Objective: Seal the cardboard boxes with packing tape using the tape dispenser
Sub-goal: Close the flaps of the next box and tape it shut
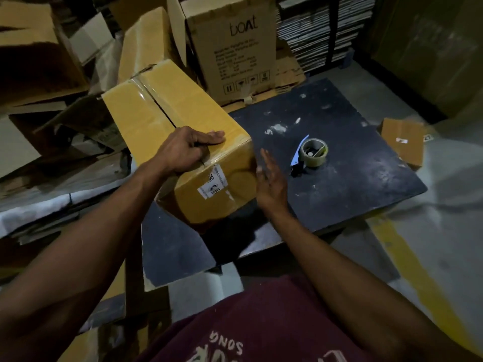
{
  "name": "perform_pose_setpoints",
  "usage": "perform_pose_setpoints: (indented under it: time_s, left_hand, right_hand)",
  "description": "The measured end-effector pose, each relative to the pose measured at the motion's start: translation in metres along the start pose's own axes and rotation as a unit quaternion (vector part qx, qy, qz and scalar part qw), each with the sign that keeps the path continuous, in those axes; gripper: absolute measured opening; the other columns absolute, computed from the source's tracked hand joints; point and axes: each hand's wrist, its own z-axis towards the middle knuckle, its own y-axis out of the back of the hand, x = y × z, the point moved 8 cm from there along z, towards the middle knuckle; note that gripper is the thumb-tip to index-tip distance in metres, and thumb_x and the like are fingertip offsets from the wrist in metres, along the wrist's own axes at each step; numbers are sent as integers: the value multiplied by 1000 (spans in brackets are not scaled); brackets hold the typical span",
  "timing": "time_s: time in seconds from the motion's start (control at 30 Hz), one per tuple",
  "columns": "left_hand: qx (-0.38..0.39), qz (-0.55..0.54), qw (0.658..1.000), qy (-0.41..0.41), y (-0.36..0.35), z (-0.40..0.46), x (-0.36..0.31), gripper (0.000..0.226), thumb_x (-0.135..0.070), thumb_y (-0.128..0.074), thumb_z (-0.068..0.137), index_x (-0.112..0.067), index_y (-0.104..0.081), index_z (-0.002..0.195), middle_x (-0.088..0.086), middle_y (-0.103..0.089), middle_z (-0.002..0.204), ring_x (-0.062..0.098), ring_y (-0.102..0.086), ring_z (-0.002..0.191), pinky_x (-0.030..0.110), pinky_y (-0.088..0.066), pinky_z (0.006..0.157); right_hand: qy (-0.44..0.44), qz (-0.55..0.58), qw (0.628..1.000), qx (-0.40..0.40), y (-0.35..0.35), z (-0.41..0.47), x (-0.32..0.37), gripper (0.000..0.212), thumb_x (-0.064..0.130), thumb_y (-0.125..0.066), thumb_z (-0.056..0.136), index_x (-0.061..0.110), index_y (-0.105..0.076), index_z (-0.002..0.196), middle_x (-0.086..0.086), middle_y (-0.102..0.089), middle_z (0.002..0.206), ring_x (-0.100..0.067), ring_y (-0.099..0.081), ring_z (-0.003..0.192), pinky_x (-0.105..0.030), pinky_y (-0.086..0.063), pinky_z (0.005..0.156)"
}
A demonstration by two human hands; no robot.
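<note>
Scuffed and dark, the flat desk [352, 184] has bare room along its right side. Near its left edge, the left hand [183, 150] curls its grip over the top end of a smooth yellow cardboard box [167, 113], taped along its seam. The right hand [269, 181] lies flat, fingers straight, against the box's side. Beyond sits the tape dispenser [311, 152], well apart, with stacked cartons [230, 48] behind.

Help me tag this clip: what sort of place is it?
Probably a packing area in a warehouse or stockroom. Cardboard boxes are piled around, flattened sheets are stacked behind, and a tape dispenser stands on the worn dark table.
</note>
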Motion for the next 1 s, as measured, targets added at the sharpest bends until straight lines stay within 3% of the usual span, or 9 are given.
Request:
perform_pose_setpoints:
  time_s: [0.1, 0.27, 0.4, 0.47, 0.53, 0.6, 0.73, 0.87, 1.0]
  left_hand:
    - [3, -24, 1000, 12, -1, 2, 4, 56, 4, -57, 92, -35, -70, 131, -28, -62, 136, -16, -45, 130, 6, -32, 99]
    - [3, -29, 999, 23, -3, 4, 7, 58, 4, -56, 92, -37, -72, 129, -27, -63, 136, -12, -48, 134, 17, -33, 114]
    - [1, -39, 999, 36, -5, 3, 7, 56, 4, -55, 94, -36, -72, 129, -26, -62, 138, -11, -48, 135, 19, -31, 117]
    - [-6, -44, 998, 38, -5, 2, 6, 57, 5, -55, 94, -35, -72, 130, -25, -62, 138, -13, -48, 133, 16, -30, 116]
    - [-12, -44, 998, 39, -5, 1, 4, 59, 7, -55, 92, -35, -72, 130, -23, -62, 139, -14, -47, 133, 15, -30, 117]
    - [-19, -49, 998, 46, -6, 0, 3, 59, 8, -55, 91, -34, -72, 129, -23, -62, 139, -18, -47, 130, 8, -29, 113]
    - [-30, -66, 995, 65, -6, 1, 5, 57, 8, -55, 92, -33, -74, 127, -25, -63, 136, -24, -46, 123, 0, -29, 106]
    - [-42, -86, 992, 85, -9, 0, 12, 58, 7, -56, 92, -38, -75, 122, -28, -64, 133, -13, -49, 132, 17, -34, 116]
    - [-48, -104, 989, 95, -8, -1, 12, 55, 7, -56, 92, -37, -78, 117, -24, -68, 130, -6, -54, 132, 23, -38, 118]
  right_hand:
    - [-36, 50, 998, 13, 9, 39, 9, 49, 66, -54, 98, 24, -75, 111, 17, -71, 93, -4, -65, 94, -35, -53, 89]
    - [0, 64, 994, 90, -8, 38, 7, 38, 41, -61, 103, 42, -58, 141, 17, -63, 137, 1, -59, 126, -32, -51, 108]
    - [21, 47, 990, 129, 0, 47, 1, 50, 22, -69, 100, 30, -53, 147, 25, -58, 134, 20, -55, 115, -10, -47, 100]
    - [27, 25, 983, 178, 7, 57, 3, 50, 23, -73, 96, 28, -59, 144, 16, -65, 133, 13, -60, 114, -14, -49, 99]
    - [6, 58, 977, 207, 15, 71, 14, 17, 30, -70, 98, 40, -78, 109, 17, -75, 106, 5, -67, 97, -29, -56, 88]
    - [33, 48, 978, 199, 18, 89, 34, 39, 41, -61, 103, 46, -73, 66, 23, -66, 66, 6, -61, 68, -31, -51, 70]
    - [104, 20, 976, 190, 15, 106, 47, 30, 64, -63, 92, 40, -81, 89, 24, -72, 74, 2, -71, 75, -38, -62, 65]
    - [134, 43, 972, 190, 15, 112, 41, 27, 46, -78, 86, 22, -83, 98, 22, -75, 82, 7, -70, 71, -26, -55, 62]
    - [256, -65, 946, 188, 19, 111, 53, 17, 32, -77, 92, 19, -82, 101, 6, -78, 90, 11, -62, 63, -13, -46, 54]
